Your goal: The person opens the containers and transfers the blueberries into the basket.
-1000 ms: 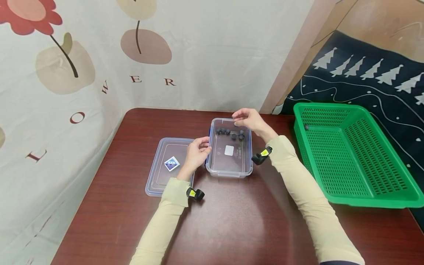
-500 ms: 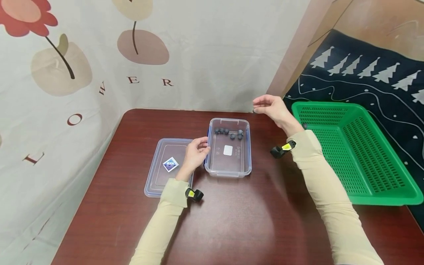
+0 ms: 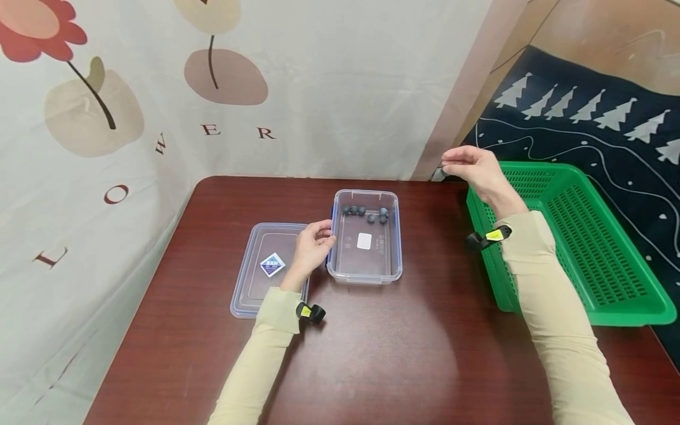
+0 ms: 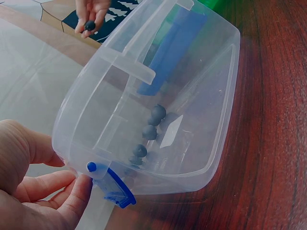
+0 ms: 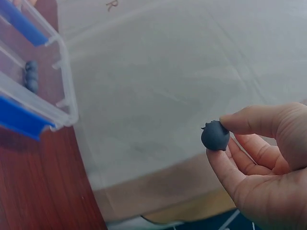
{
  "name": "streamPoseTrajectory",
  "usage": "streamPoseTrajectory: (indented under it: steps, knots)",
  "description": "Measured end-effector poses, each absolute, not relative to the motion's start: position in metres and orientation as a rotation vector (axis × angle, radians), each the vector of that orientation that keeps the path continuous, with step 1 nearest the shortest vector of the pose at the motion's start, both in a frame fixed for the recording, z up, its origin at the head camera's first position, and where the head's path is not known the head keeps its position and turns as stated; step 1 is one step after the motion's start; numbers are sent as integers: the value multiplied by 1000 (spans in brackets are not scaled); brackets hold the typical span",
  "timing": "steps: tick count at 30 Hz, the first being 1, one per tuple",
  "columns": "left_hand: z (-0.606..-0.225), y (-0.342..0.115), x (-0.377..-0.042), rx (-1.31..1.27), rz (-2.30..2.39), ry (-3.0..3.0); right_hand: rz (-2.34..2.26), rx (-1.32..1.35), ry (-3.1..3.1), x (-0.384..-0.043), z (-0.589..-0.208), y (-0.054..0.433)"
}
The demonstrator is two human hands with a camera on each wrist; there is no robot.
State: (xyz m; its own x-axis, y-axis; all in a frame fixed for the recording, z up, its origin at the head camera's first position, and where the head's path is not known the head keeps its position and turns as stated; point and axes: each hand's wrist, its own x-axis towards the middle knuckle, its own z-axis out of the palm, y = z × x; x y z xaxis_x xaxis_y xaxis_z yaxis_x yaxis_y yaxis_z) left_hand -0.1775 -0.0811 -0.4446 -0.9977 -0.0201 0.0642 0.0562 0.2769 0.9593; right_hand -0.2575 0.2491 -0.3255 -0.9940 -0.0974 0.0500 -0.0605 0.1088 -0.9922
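In the right wrist view my right hand [image 5: 268, 153] pinches a single blueberry [image 5: 215, 136] between thumb and fingertip. The head view has this right hand [image 3: 480, 174] raised beside the far left corner of the green basket [image 3: 571, 319]. My left hand [image 3: 310, 251] holds the left side of a clear plastic food container [image 3: 366, 277]. Seen from the left wrist, its fingers and thumb are at the container's edge beside a blue latch [image 4: 115, 187]. Several blueberries [image 3: 372, 218] lie toward the far end inside the container.
Under my left wrist a clear lid [image 3: 244, 295] with a blue diamond label lies on the brown table [image 3: 366, 354]. A white curtain [image 3: 340, 118] hangs behind the table. Dark cloth [image 3: 563, 130] printed with white trees lies beyond the basket.
My right hand has moved right, from over the container's far corner to the basket's far left corner, carrying the blueberry. My left hand stays at the container.
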Motion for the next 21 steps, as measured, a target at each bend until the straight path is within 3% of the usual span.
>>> streamPoseTrajectory:
  steps: [21]
  knots:
    - [-444, -80, -177, -37, -1872, -2442, -2458, 144, 1972, -232, -324, 342]
